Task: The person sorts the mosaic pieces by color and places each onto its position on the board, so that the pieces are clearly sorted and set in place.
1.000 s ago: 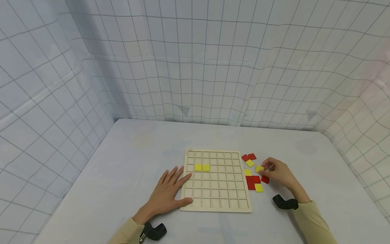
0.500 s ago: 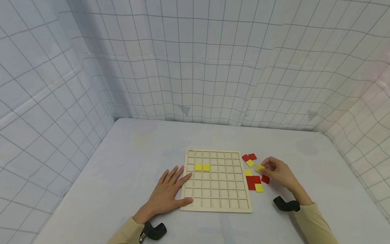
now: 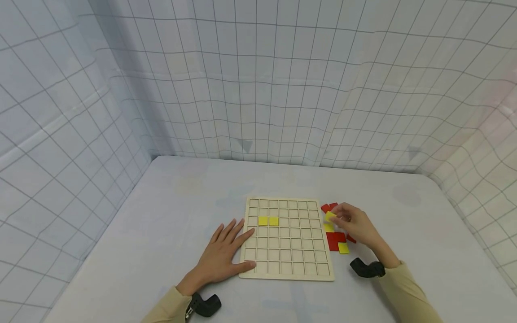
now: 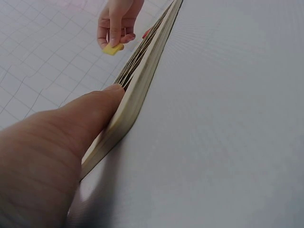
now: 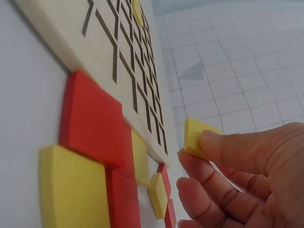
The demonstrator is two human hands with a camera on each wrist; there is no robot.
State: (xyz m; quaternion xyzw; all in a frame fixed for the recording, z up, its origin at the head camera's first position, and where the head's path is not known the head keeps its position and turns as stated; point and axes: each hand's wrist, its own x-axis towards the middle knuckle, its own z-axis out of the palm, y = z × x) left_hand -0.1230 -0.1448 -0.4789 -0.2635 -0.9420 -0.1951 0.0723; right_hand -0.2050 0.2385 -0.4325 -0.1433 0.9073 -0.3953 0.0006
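My right hand [image 3: 355,225] pinches a square yellow tile [image 5: 195,135] between thumb and forefinger, raised over the loose tiles at the board's right side. The wooden grid board [image 3: 291,260] lies flat on the table. Two yellow tiles [image 3: 263,221] sit side by side in its third row from the far edge. With fingers spread, my left hand [image 3: 222,258] rests at the board's left edge, its thumb [image 4: 97,111] lying over the near left corner. In the head view, the held tile and fingers hide part of the loose tiles.
Beside the board's right edge lie several loose red tiles [image 5: 90,121] and yellow tiles [image 5: 71,190], some touching each other. One red tile [image 3: 351,239] lies partly behind my right hand. White grid-patterned curtains [image 3: 282,89] stand around the table [image 3: 194,188].
My right hand has lifted the yellow tile and carried it left and away from me, closer to the board. My left hand and the board have stayed put.
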